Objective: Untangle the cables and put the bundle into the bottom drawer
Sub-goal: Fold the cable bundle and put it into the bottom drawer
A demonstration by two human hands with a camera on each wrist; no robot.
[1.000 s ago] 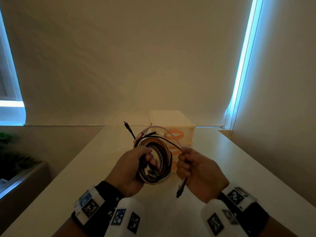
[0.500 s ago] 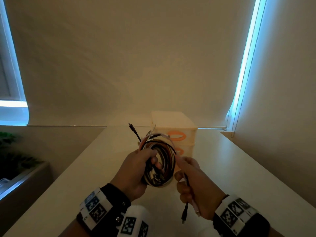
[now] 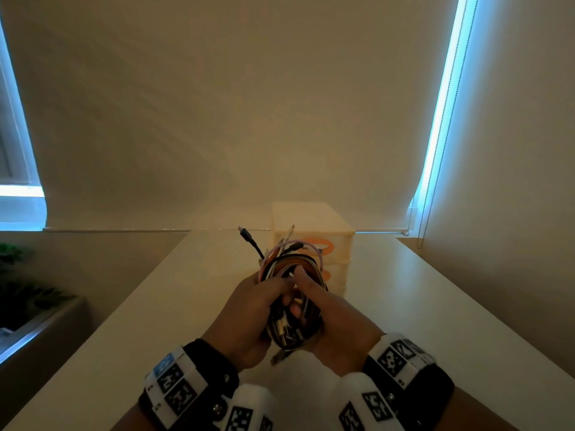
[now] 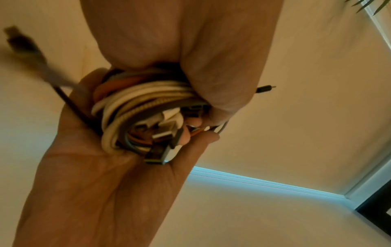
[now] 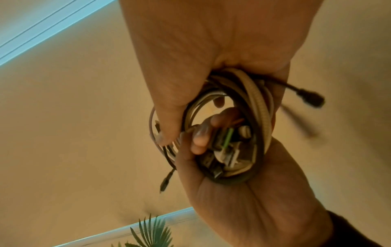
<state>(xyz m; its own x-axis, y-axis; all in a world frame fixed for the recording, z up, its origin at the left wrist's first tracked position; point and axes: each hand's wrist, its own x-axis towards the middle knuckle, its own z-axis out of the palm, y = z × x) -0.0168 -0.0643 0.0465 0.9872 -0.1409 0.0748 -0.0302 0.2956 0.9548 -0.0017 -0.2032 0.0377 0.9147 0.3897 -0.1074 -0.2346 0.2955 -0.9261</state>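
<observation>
We hold the coiled bundle of white, orange, grey and black cables (image 3: 292, 293) in both hands above the pale desk (image 3: 435, 306). Our left hand (image 3: 249, 315) wraps its grip round one side of the coil, our right hand (image 3: 339, 321) round the other, apparently to keep the loops from springing apart. A black plug end (image 3: 242, 230) sticks out. The cream plastic drawer unit with orange handles (image 3: 311, 219) stands just behind, drawers apparently closed.
</observation>
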